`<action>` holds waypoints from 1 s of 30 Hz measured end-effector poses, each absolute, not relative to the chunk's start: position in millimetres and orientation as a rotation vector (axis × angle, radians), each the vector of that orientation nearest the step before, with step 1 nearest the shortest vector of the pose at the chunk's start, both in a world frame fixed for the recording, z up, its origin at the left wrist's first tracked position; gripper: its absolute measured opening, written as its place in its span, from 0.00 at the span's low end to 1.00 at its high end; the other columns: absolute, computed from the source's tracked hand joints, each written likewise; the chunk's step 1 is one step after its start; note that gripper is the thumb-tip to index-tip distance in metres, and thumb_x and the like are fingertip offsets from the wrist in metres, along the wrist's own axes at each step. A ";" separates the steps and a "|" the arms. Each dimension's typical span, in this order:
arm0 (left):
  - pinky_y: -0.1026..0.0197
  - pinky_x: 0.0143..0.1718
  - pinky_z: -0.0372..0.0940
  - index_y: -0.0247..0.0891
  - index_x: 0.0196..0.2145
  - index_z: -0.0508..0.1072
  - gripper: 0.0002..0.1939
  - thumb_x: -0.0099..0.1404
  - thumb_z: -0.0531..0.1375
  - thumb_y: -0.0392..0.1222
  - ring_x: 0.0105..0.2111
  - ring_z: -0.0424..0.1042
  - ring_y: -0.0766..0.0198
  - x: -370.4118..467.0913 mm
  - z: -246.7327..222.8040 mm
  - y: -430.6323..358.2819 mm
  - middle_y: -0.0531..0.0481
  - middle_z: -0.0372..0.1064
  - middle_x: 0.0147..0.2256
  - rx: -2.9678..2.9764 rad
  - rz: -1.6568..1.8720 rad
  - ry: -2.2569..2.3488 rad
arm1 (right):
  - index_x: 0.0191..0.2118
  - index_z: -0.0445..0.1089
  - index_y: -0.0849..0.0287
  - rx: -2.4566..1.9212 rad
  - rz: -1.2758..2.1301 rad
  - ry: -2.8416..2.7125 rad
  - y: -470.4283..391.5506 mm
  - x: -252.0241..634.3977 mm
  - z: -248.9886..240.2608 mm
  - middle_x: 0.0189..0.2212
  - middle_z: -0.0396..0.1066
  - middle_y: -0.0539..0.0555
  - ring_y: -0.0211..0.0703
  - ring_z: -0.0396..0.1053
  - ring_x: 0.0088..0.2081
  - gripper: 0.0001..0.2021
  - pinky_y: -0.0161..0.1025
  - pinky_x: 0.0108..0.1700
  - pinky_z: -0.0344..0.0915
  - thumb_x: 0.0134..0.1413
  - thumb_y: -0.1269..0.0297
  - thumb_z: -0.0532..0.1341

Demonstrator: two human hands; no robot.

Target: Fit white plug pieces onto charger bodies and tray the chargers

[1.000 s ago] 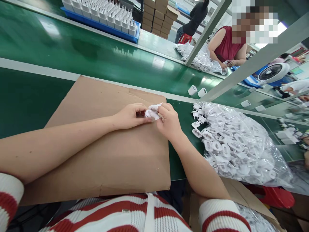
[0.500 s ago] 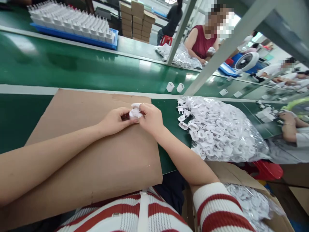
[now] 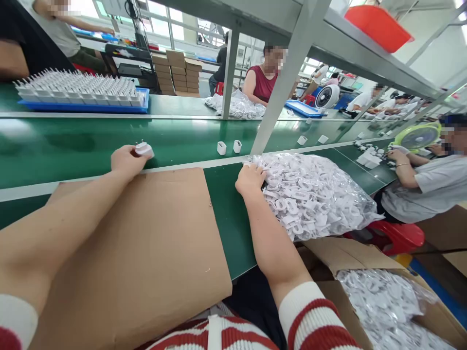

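My left hand (image 3: 127,159) pinches a white plug adapter (image 3: 145,149), pins up, over the near edge of the green belt (image 3: 175,141). At the left end of a clear bag of white plastic parts (image 3: 314,194), my right hand (image 3: 251,178) has its fingers bent down among the loose pieces; what they grip is too small to tell. Two white housings (image 3: 221,148) stand on the belt between my hands. Below my left hand a brown cardboard sheet (image 3: 156,243) covers the bench.
Behind the belt, a blue tray (image 3: 83,108) bears rows of white adapters. Metal posts (image 3: 279,82) rise beyond the bag. An open carton (image 3: 328,257) with more bagged parts is at the lower right. A co-worker sits at the right beside a green fan (image 3: 418,137).
My hands have parted from over the cardboard. The left one has carried a white piece up and left to the belt; the right one has moved to the bag. The view has turned.
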State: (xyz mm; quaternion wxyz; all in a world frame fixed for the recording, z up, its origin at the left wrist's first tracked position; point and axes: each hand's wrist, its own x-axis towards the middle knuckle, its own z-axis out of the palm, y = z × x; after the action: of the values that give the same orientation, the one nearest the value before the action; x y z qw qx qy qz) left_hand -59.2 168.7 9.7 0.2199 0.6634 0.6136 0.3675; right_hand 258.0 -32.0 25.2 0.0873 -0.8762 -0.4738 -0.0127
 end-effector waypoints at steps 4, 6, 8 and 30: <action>0.43 0.43 0.62 0.36 0.36 0.73 0.31 0.45 0.68 0.65 0.49 0.70 0.40 -62.5 8.5 182.2 0.48 0.73 0.35 1.810 0.993 1.765 | 0.52 0.72 0.66 -2.565 -0.021 -1.489 -28.3 260.6 22.6 0.57 0.66 0.72 0.66 0.68 0.57 0.16 0.56 0.56 0.61 0.59 0.77 0.56; 0.40 0.47 0.55 0.32 0.36 0.72 0.34 0.48 0.66 0.68 0.61 0.58 0.31 -55.4 12.0 176.5 0.46 0.72 0.39 1.881 1.185 1.771 | 0.52 0.71 0.64 -2.514 0.026 -1.539 -29.0 257.2 25.6 0.56 0.66 0.69 0.62 0.70 0.54 0.16 0.52 0.54 0.63 0.59 0.77 0.56; 0.35 0.53 0.48 0.28 0.43 0.71 0.36 0.57 0.62 0.68 0.67 0.43 0.29 -42.0 17.3 167.2 0.43 0.69 0.51 2.052 1.399 1.716 | 0.53 0.69 0.63 -2.393 0.044 -1.624 -30.1 248.0 28.9 0.55 0.67 0.67 0.59 0.72 0.51 0.17 0.51 0.52 0.65 0.59 0.77 0.56; 0.44 0.66 0.56 0.32 0.70 0.56 0.46 0.58 0.67 0.45 0.69 0.53 0.38 112.7 0.5 182.2 0.30 0.54 0.68 2.323 0.526 1.577 | 0.48 0.74 0.59 -1.621 0.338 -1.936 -15.7 201.3 -6.6 0.46 0.71 0.58 0.48 0.71 0.48 0.15 0.42 0.53 0.68 0.55 0.74 0.61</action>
State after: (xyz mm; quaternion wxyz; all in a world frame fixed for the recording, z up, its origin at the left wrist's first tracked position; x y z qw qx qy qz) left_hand 112.7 182.2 0.5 0.1420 0.8050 0.5464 0.1823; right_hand 201.3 -15.7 -6.6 0.2926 -0.6086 -0.7266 0.1268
